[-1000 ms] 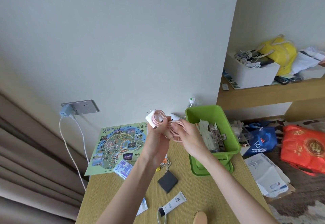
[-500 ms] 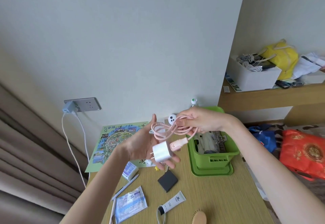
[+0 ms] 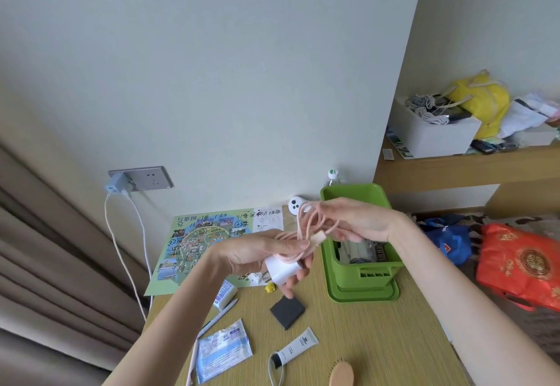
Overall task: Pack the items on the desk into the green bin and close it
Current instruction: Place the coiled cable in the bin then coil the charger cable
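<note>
My left hand grips a white charger block above the desk. A pink cable runs from it up to my right hand, which pinches the cable loops just left of the green bin. The bin stands open on its green lid and holds several items. Loose on the desk lie a black square, a white tube, a blue wipes packet, a small blue box, a pen, a wooden brush and a colourful map.
A wall socket with a plugged charger and white cords sits at the left, beside curtains. A white round device and a bottle stand behind the bin. A shelf at the right carries a white box and bags; red and blue bags lie below.
My right hand has lowered slightly with the cable loops. My left hand turned palm-down and closed over the charger block. The view shifted a little.
</note>
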